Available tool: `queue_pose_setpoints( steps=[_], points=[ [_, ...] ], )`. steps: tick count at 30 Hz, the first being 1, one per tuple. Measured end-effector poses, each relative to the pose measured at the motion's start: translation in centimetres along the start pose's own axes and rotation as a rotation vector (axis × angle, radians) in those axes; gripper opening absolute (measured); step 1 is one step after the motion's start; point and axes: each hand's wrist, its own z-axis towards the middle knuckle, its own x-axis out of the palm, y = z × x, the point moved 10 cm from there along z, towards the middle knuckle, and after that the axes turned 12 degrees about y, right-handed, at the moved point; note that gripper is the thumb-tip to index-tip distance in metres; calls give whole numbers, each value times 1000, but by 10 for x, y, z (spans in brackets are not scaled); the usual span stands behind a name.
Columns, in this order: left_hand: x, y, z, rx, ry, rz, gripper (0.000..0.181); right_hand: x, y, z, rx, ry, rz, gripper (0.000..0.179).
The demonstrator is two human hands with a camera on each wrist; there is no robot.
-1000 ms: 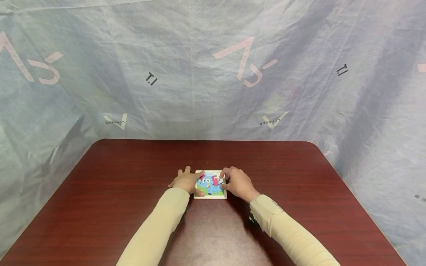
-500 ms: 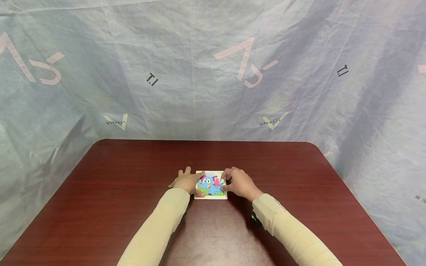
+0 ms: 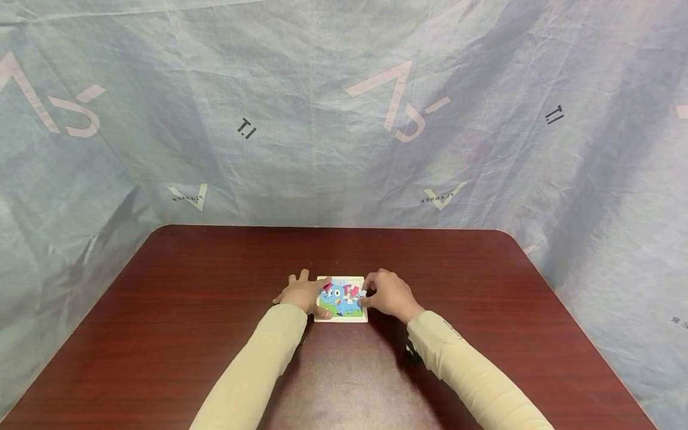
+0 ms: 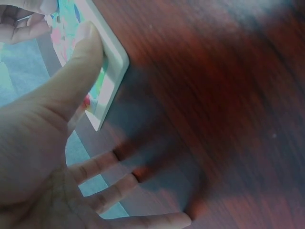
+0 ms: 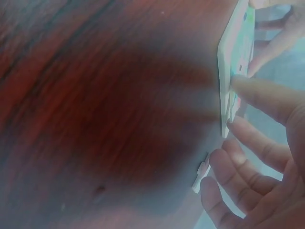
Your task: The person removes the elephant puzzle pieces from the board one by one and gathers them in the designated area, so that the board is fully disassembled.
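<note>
A jigsaw puzzle (image 3: 338, 304) of a blue cartoon animal lies in a pale-framed tray (image 3: 341, 320) on the table. My left hand (image 3: 298, 295) rests spread at its left side, thumb (image 4: 86, 43) on the picture near the corner and the other fingers reaching to the tabletop. At the right edge my right hand (image 3: 392, 295) pinches a pale blue puzzle piece (image 3: 362, 294) between thumb and index finger. Beside it a pink piece (image 3: 353, 291) sits askew, with bare pale backing showing near it. The right wrist view shows the remaining fingers curled next to the frame.
Under the curled right fingers a small loose piece (image 5: 202, 172) lies on the table, just off the tray. The dark red table (image 3: 215, 257) stretches out around the puzzle. A grey printed cloth (image 3: 312, 119) hangs behind the table's far edge.
My right fingers have drawn slightly right, bringing the pale blue piece to the tray's right edge. The pink piece has turned askew, and more backing shows. My left hand stays put.
</note>
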Motion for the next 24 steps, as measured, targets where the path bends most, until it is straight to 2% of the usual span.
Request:
queue_pose_setpoints(
  steps=[11, 24],
  points=[
    [0, -1, -1, 4, -6, 5, 87, -4, 1, -1, -2, 7, -70, 23],
    [0, 0, 0, 4, -11, -2, 86, -5, -1, 1, 17, 19, -39, 20]
  ],
)
